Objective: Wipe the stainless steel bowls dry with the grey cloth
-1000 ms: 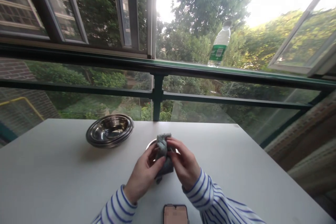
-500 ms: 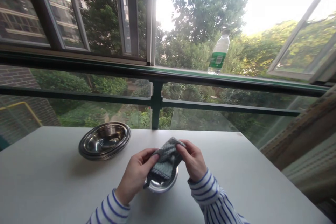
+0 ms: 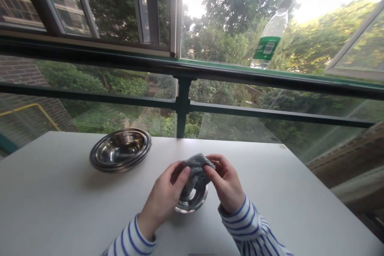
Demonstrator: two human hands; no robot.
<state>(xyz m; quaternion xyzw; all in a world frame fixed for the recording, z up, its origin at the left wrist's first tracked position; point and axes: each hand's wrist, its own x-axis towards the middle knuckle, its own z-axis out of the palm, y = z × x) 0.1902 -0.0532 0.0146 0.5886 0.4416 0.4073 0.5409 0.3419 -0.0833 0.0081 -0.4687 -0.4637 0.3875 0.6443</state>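
A grey knitted cloth (image 3: 196,168), crumpled and folded, is pinched between my two hands above a small shiny metal bowl (image 3: 192,204). My left hand (image 3: 168,190) grips the cloth's left side with thumb and fingers. On the other side, my right hand (image 3: 225,182) holds the right edge, its thumb pressed on top. The cloth and hands hide the back part of the bowl, which rests on the white table. Both wrists wear blue-and-white striped sleeves.
Several nested metal bowls (image 3: 121,150) sit at the back left of the white table (image 3: 60,200). A clear plastic bottle with a green label (image 3: 267,46) stands on the sill behind the dark railing (image 3: 135,64). A curtain (image 3: 354,168) hangs at the right.
The cloth was spread flatter over the bowl and is now bunched up, with more of the bowl's inside showing. The camera view has shifted, so the bottle appears higher and farther right.
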